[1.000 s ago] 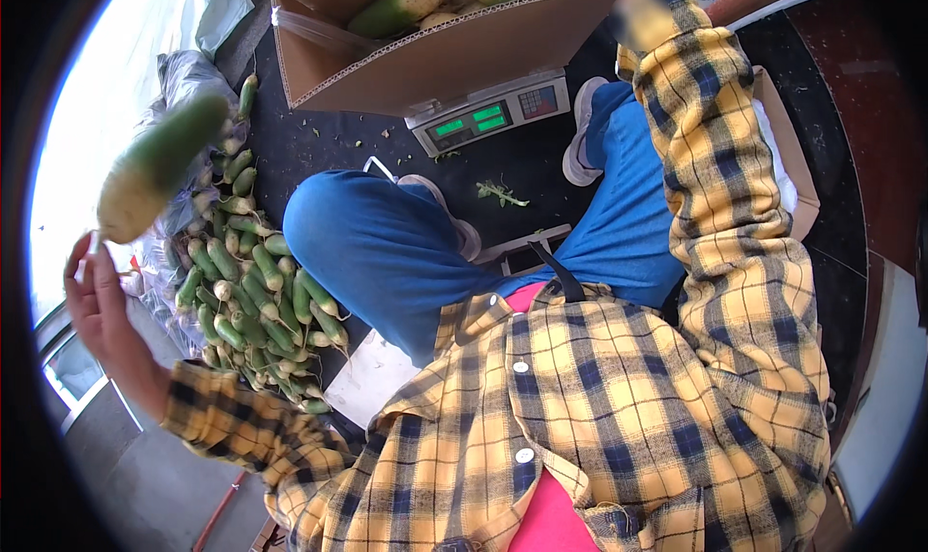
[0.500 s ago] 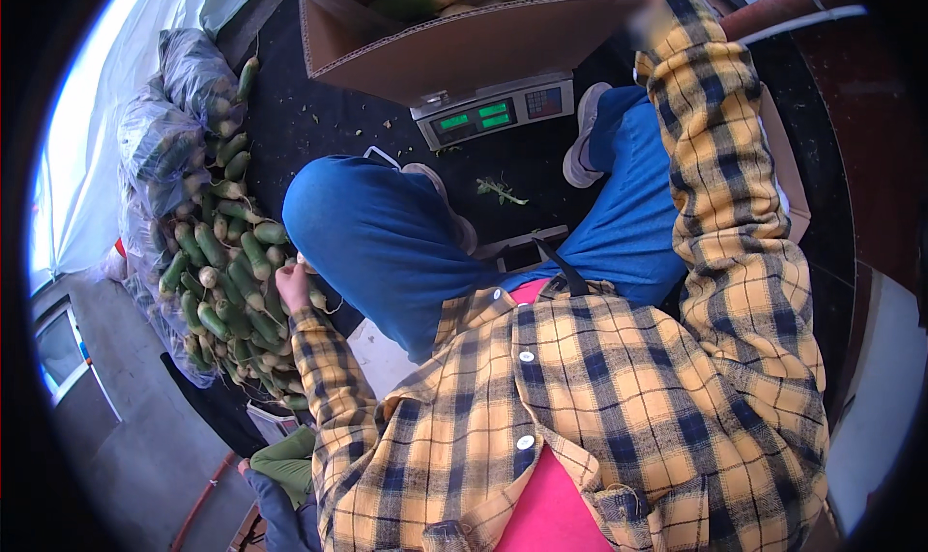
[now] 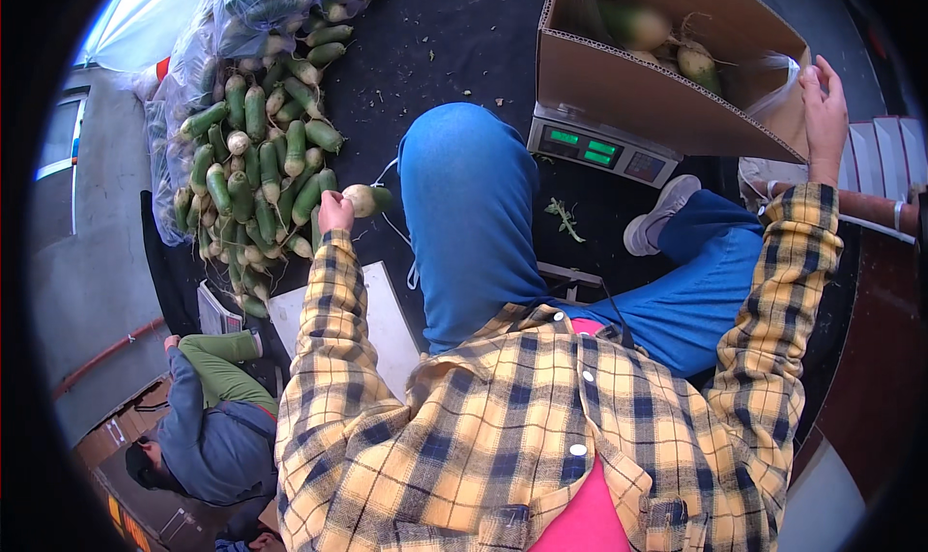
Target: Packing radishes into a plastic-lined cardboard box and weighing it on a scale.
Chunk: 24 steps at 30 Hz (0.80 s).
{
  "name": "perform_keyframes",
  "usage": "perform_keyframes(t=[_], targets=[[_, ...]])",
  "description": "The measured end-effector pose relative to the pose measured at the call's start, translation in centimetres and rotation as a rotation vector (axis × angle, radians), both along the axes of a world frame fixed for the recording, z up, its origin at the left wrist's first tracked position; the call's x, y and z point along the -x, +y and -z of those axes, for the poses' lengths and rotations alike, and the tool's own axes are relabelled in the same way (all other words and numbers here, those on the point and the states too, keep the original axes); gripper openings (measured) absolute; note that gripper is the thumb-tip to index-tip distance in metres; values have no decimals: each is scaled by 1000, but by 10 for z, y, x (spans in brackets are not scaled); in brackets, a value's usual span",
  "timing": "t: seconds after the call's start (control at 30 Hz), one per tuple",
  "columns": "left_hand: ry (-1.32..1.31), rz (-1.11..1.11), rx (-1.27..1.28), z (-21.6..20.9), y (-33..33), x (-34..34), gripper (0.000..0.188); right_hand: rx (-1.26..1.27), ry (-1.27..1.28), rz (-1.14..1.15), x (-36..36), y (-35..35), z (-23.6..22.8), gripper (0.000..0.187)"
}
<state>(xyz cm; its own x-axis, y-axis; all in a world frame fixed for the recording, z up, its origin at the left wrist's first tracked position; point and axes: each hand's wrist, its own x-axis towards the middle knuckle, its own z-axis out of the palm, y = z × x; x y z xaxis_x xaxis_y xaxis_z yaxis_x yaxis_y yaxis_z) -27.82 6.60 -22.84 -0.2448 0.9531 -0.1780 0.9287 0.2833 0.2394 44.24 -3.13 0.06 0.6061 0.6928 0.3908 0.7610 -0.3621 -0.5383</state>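
Observation:
My left hand (image 3: 335, 212) is closed at the white root end of a green-and-white radish (image 3: 362, 200), its green end pointing right toward my knee. Just left of it spreads a large heap of green radishes (image 3: 242, 180) with pale ends. On the far right, my right hand (image 3: 824, 117) grips the side rim of an open cardboard box (image 3: 638, 93), where a clear plastic liner (image 3: 773, 93) shows by the fingers. Inside the box lie a few radishes (image 3: 698, 64). The box rests on a digital scale (image 3: 604, 146) with lit green displays.
Clear plastic bags (image 3: 261, 11) cover the heap's far end. A pale flat board (image 3: 353, 325) lies left of my leg. A torn leaf (image 3: 564, 219) is on the black ground sheet (image 3: 454, 30). At the lower left a person (image 3: 213, 426) in green trousers sits beside another scale (image 3: 220, 308).
The view has swung, so the box and scale appear further right and more of the box's inside shows. My left hand, with the radish, has come up off the heap's edge.

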Motion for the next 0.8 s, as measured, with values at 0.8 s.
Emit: perform_keyframes(t=[0.8], targets=[[-1076, 631, -242, -232, 54, -350, 44, -217, -41, -22, 19, -8, -4, 33]])
